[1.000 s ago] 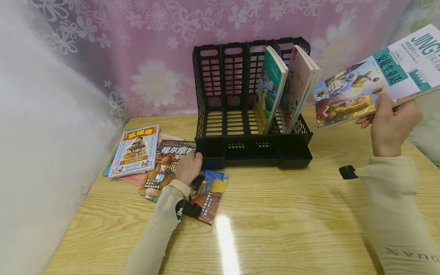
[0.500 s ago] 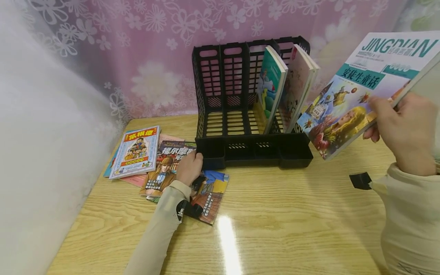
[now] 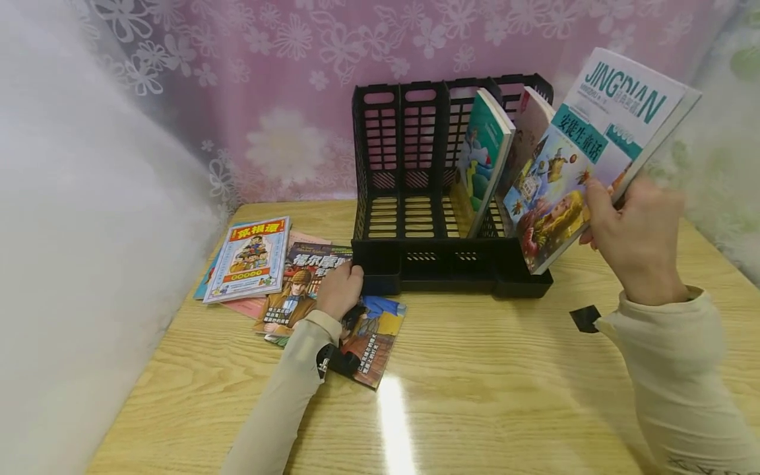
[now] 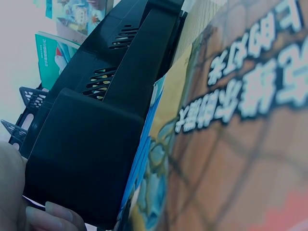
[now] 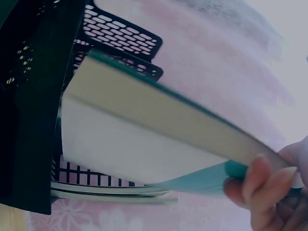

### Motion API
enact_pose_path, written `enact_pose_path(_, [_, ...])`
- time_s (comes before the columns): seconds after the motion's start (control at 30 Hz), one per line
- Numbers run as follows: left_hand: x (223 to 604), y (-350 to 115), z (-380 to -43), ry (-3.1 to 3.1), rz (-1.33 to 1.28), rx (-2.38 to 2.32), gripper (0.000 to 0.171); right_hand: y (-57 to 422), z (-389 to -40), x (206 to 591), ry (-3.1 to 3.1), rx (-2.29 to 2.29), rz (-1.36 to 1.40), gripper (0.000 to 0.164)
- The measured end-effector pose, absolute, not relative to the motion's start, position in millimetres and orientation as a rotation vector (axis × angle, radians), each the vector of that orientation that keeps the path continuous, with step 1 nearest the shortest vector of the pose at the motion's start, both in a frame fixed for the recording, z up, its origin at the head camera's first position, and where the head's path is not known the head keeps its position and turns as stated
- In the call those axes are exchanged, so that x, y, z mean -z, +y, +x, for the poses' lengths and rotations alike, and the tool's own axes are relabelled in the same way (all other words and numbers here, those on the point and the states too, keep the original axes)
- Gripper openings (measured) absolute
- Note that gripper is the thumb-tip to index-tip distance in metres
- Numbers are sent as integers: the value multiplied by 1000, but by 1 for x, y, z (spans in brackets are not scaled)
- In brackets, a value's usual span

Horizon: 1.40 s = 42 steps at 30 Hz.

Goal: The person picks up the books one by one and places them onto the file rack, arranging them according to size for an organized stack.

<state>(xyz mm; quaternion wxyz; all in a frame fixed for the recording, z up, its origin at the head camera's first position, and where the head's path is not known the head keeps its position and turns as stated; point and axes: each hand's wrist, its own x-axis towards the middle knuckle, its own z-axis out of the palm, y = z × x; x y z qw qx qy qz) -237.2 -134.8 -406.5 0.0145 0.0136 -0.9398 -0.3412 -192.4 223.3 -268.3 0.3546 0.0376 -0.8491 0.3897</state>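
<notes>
A black plastic desktop book rack [image 3: 448, 270] with slotted dividers stands on the table. My left hand [image 3: 340, 290] grips its front left corner; in the left wrist view, thumb and fingertips [image 4: 53, 216] bend round that corner. With my right hand [image 3: 638, 244] I pinch a fairy-tale book [image 3: 564, 158] by its right edge. The book tilts at the rack's right end, its lower edge over the front tray there. A teal book [image 3: 485, 155] stands upright in the rack. To its right is a pink-covered book [image 3: 528, 119], partly hidden by the held one.
Several books lie overlapped on the table left of the rack, among them a white-and-red cover [image 3: 249, 257] and a detective-story cover [image 3: 291, 297]. Another book [image 3: 377, 349] lies partly under my left wrist. A flowered curtain [image 3: 285, 99] hangs behind.
My right hand has brought the fairy-tale book leftward to the rack's right end and turned it steeper. The left hand keeps its hold on the rack corner. The head view has shifted slightly.
</notes>
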Motion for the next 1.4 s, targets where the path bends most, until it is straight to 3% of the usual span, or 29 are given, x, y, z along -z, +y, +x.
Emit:
enact_pose_path(0.27, [406,-136,-239,-2932,68,1021,40,210,-195,264,-2184,-888,204,37])
enact_pose_path(0.63, [407,-136,-239,-2932,42,1022,40,195,-221,277,-2101,-533,385,27])
enact_pose_path(1.1, [405,-137,-237,-2920,9,1046,39,217,-272,290,-2073,-612,174,36])
enact_pose_path(1.4, [406,-135,-236,-2931,26,1076,43,227,-307,325,-2077,-787,71,41])
